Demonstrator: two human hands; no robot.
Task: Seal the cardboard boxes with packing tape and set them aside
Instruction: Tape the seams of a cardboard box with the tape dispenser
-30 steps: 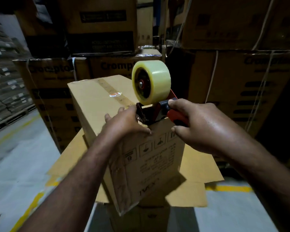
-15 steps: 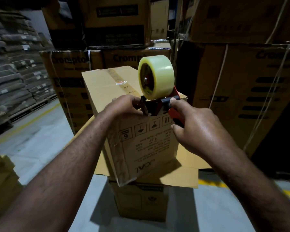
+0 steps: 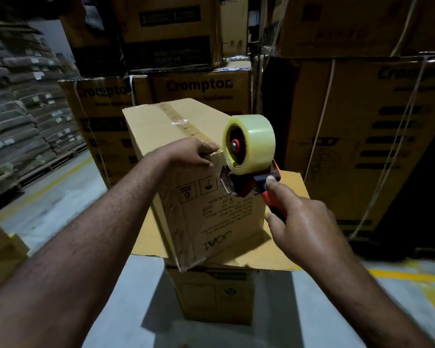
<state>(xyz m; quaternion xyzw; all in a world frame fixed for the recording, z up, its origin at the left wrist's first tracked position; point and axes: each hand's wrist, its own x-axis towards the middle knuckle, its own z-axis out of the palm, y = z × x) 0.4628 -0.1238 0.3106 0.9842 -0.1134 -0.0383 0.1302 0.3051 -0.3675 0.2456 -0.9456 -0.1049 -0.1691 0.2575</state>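
box (image 3: 161, 126): sitting on a lower carton (image 3: 219, 297), tape strip (image 3: 172, 116) running down its top seam
left hand (image 3: 194, 151): fingers curling over the box's near top edge, gripping it
right hand (image 3: 304, 222): fingers wrapping tight round the tape dispenser (image 3: 246, 184) handle, holding it up by the box's front face

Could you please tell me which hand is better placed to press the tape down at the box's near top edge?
Likely left: the left hand holds the box at that edge, on the tape strip, while the right hand is occupied gripping the tape dispenser.
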